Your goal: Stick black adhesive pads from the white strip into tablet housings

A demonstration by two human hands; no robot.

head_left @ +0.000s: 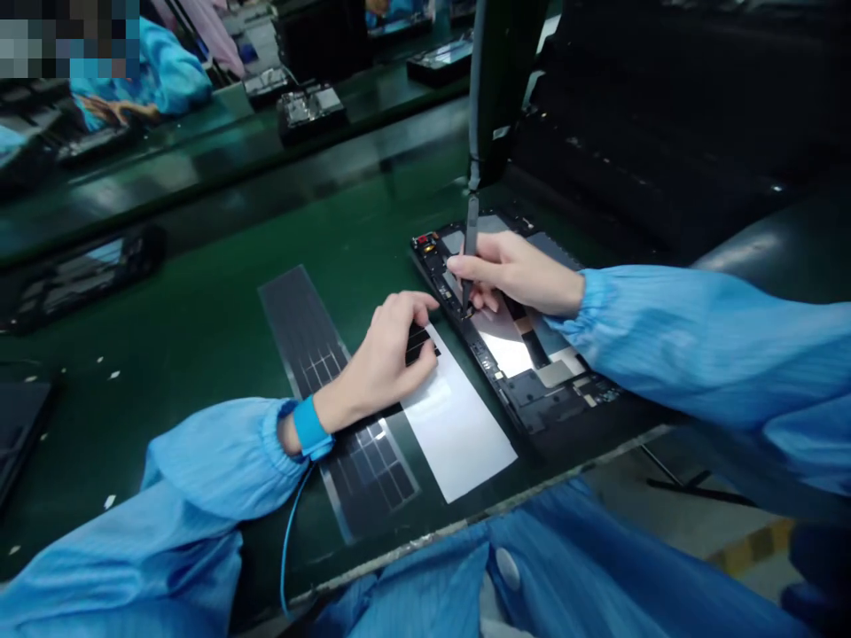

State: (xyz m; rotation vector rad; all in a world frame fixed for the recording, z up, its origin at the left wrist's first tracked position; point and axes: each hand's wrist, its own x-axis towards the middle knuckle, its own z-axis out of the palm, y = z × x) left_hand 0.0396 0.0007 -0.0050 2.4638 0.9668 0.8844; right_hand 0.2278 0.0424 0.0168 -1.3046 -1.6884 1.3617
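Beneath the right hand (511,279), an opened tablet chassis (532,390) lay flat on the green bench mat (199,257), its circuit board and metal shields exposed. That hand gripped a slim black electric screwdriver (471,252) upright between thumb and fingers, its tip down at the chassis's edge. Just left of the chassis, the left hand (389,354) lay palm down with curved fingers, the fingertips on black strips (420,344) at the end of a white sheet (458,425); whether they pinched the strips, I could not tell. Under that wrist ran a dark gridded sheet (372,470). A blue wrist strap (311,428) circled the left wrist, its blue cord (287,549) trailing down. Well beyond the left hand, other opened devices (311,111) sat on the bench.
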